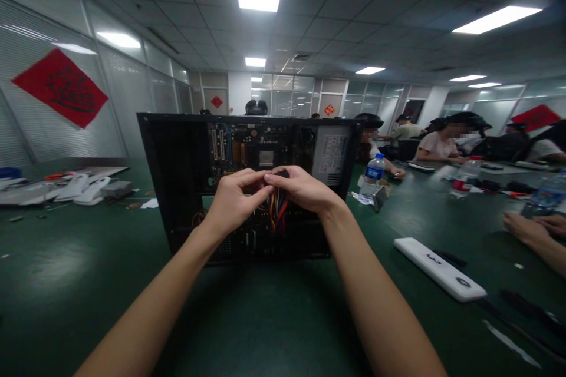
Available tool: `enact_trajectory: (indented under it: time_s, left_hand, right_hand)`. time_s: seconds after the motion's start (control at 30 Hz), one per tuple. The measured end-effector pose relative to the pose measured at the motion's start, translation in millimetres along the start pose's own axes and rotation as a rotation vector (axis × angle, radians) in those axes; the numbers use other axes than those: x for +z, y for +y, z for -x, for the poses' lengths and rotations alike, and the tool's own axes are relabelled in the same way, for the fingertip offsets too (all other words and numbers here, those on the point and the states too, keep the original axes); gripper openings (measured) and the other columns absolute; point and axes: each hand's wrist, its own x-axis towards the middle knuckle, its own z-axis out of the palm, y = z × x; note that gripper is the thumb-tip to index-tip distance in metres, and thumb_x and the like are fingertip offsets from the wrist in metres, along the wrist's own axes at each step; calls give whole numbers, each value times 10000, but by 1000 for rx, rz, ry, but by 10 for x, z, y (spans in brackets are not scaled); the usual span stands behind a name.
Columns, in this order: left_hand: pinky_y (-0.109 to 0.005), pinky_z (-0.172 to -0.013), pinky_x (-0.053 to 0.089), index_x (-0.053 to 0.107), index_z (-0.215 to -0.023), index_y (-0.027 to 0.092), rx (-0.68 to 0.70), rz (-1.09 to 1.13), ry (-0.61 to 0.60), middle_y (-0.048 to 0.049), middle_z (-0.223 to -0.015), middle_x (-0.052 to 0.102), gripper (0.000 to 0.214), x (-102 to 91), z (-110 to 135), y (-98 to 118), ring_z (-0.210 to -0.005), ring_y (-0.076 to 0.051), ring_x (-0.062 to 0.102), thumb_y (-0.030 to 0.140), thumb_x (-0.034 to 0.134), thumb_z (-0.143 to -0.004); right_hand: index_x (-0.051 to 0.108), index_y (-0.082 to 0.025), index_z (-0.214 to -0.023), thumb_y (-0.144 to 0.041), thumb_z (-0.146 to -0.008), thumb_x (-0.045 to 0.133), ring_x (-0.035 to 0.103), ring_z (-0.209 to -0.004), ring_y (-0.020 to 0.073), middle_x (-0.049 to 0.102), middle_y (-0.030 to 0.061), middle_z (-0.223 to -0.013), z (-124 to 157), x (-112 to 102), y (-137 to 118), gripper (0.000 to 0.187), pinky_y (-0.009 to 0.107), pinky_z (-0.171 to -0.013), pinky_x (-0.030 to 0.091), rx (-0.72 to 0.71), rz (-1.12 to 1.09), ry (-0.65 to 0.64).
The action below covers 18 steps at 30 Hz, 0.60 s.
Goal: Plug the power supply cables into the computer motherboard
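Note:
A black computer case (177, 147) stands on the green table with its open side toward me. Inside it I see a motherboard (247, 138) and, at the upper right, a silver power supply (333, 153). My left hand (236, 197) and my right hand (305, 188) meet in front of the board, thumbs and fingertips pinched together. Between them is the dark end of a bundle of coloured cables (277, 209), which hangs below my right hand. The fingers partly cover this end, so its exact shape is hidden.
On the right lie a white power strip (440, 268) and a blue-capped bottle (374, 177). Another person's hands (535, 230) rest at the far right edge. White parts and papers (84, 188) lie on the left. Several people sit farther back.

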Motion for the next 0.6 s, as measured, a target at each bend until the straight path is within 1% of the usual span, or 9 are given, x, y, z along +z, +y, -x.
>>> enact_trajectory:
  time_s: [0.1,0.17,0.27,0.37,0.47,0.53,0.6]
  left_hand:
    - [-271,-677,485,761,-1084,166,-6,-16,-2,-42,-835,706,276,-27,1,7,-753,-156,638,299,700,-850]
    - [-276,-693,492,767,-1070,171,-6,-26,-27,-53,-873,726,260,-58,-3,20,-782,-166,656,295,699,-851]
    - [-269,-685,486,773,-1063,181,4,-39,-65,-49,-861,727,245,-88,-6,56,-771,-159,653,287,695,-856]
    - [-272,-695,487,772,-1066,183,-3,-48,-74,-53,-878,723,252,-79,-6,87,-781,-161,649,303,685,-862]
    - [-287,-729,515,739,-1125,173,-80,21,-70,-63,-937,735,337,-59,-18,88,-821,-179,664,339,713,-833]
    - [-298,-762,539,676,-1206,143,-174,150,-76,-70,-955,743,453,-59,-38,83,-846,-188,679,345,735,-805]
    - [-302,-776,553,627,-1229,113,-280,272,-97,-81,-956,748,494,-66,-60,86,-849,-188,691,332,732,-798]
  right_hand:
    - [681,-118,-872,-497,-758,782,578,-677,119,647,42,-795,-2,-2,-1,408,239,-609,453,-15,17,4]
    - [683,-119,-884,-504,-765,773,578,-689,122,651,43,-803,4,-2,-4,413,237,-607,450,-18,45,-3]
    - [689,-125,-885,-484,-758,780,570,-691,117,655,30,-798,23,-2,-16,391,231,-614,442,-24,72,-20]
    - [689,-138,-852,-456,-747,789,574,-694,114,660,21,-800,39,2,-39,349,237,-644,448,-40,66,-2]
    - [677,-146,-823,-457,-742,786,585,-701,122,662,24,-801,41,15,-74,339,244,-647,454,-51,67,34]
    - [665,-151,-817,-458,-736,789,590,-698,122,658,20,-792,37,28,-102,341,244,-641,459,-62,58,65]
    - [650,-153,-823,-464,-723,795,588,-671,120,650,12,-764,33,42,-128,357,244,-623,465,-54,39,109]
